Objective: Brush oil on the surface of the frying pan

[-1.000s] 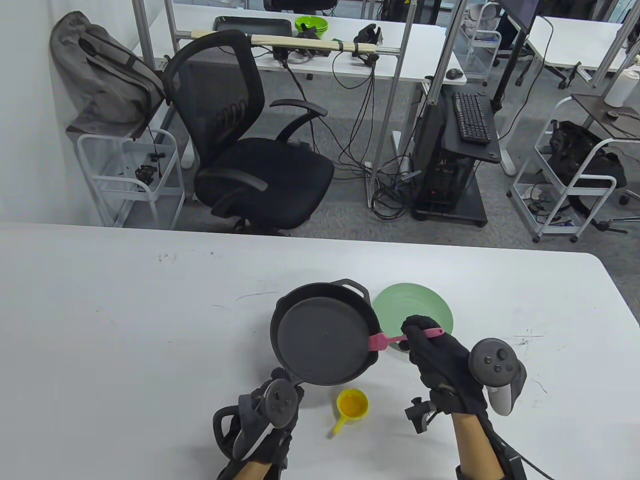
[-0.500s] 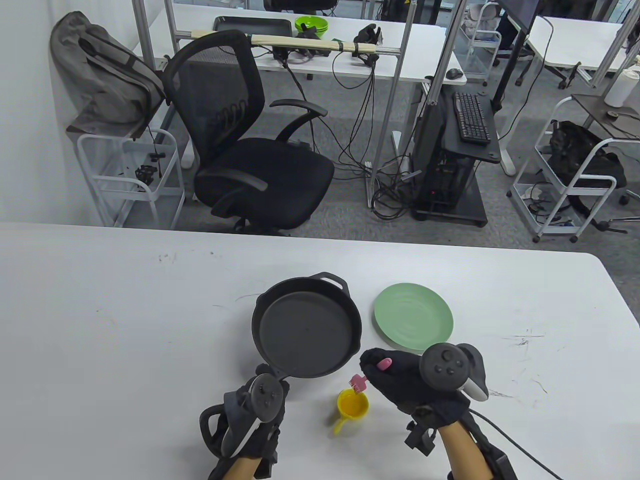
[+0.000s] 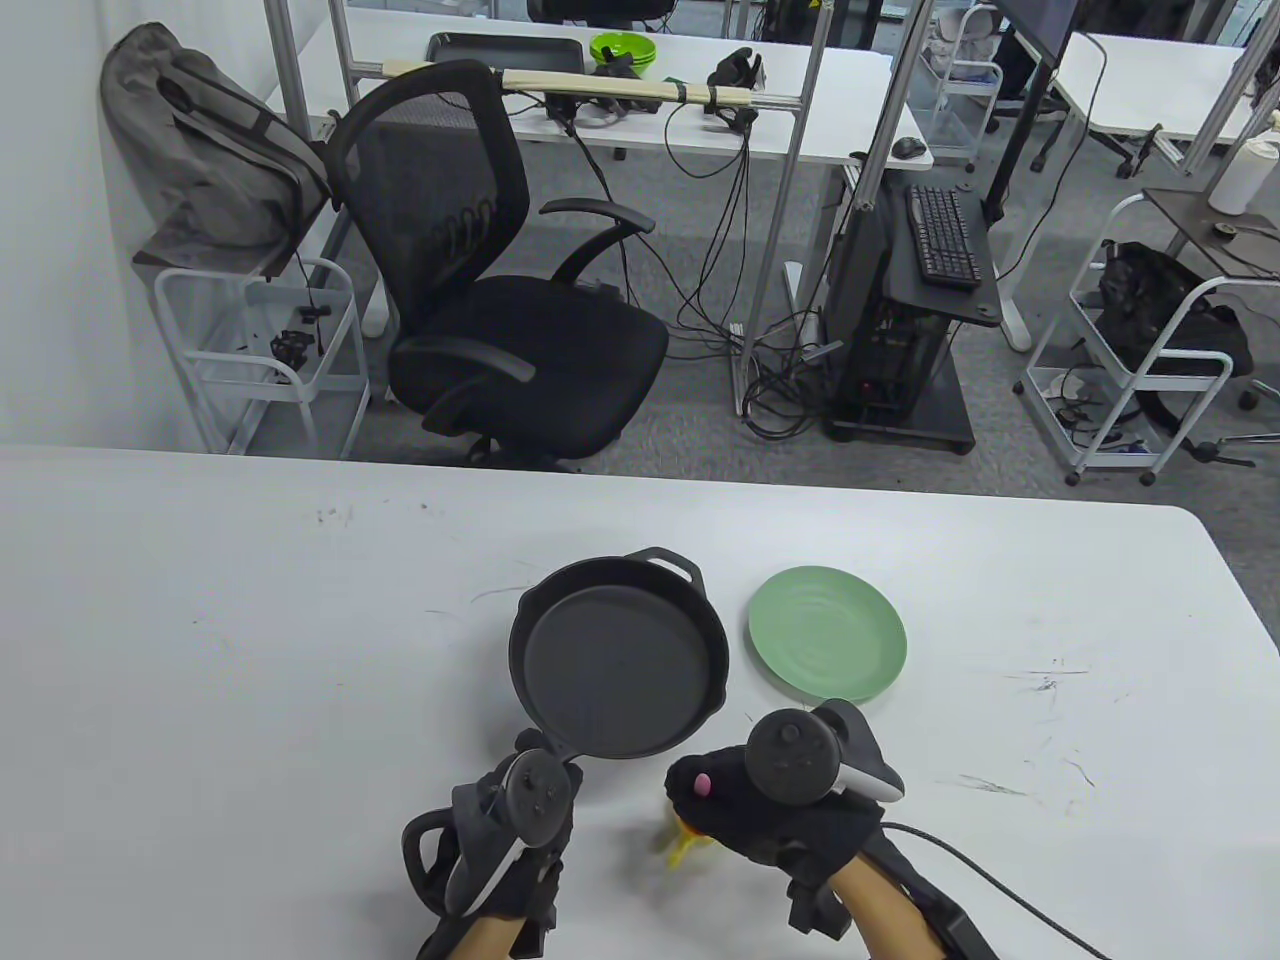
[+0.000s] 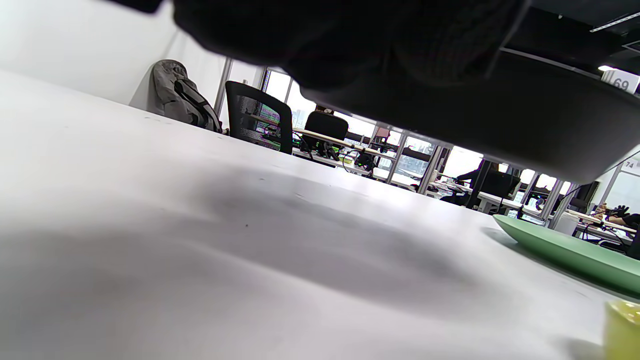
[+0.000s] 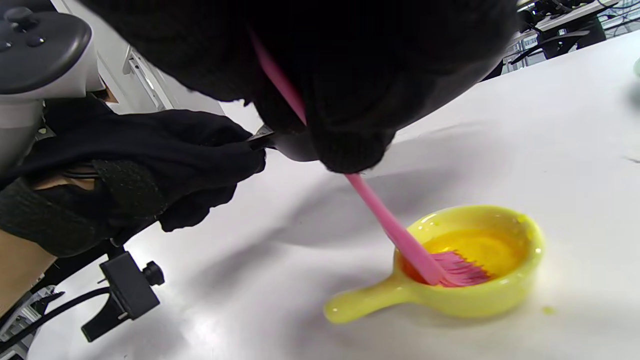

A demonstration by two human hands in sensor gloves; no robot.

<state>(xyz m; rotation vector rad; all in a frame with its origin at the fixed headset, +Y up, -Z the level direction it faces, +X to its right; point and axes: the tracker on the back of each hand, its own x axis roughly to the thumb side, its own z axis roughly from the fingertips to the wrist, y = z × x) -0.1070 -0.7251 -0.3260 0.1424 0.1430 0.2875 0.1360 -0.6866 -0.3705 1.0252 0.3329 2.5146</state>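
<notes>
A black cast-iron frying pan (image 3: pixel 620 655) is at the table's middle front. My left hand (image 3: pixel 520 810) grips its handle at the near side; the right wrist view shows that grip (image 5: pixel 200 155). In the left wrist view the pan's underside (image 4: pixel 475 125) hangs above the tabletop. My right hand (image 3: pixel 735 800) grips a pink silicone brush (image 5: pixel 400 235). Its bristles (image 5: pixel 462 272) dip into the oil in a small yellow handled cup (image 5: pixel 480 265). In the table view my right hand hides most of the cup; only its handle (image 3: pixel 680 850) shows.
A green plate (image 3: pixel 828 645) lies to the right of the pan and shows in the left wrist view (image 4: pixel 565 252). The white table (image 3: pixel 250 650) stretches left and right. A black office chair (image 3: pixel 500 300) stands beyond the far edge.
My right hand carried the brush from the pan's right rim back toward me and down into the yellow cup. The pan, held by my left hand, shifted a little to the left.
</notes>
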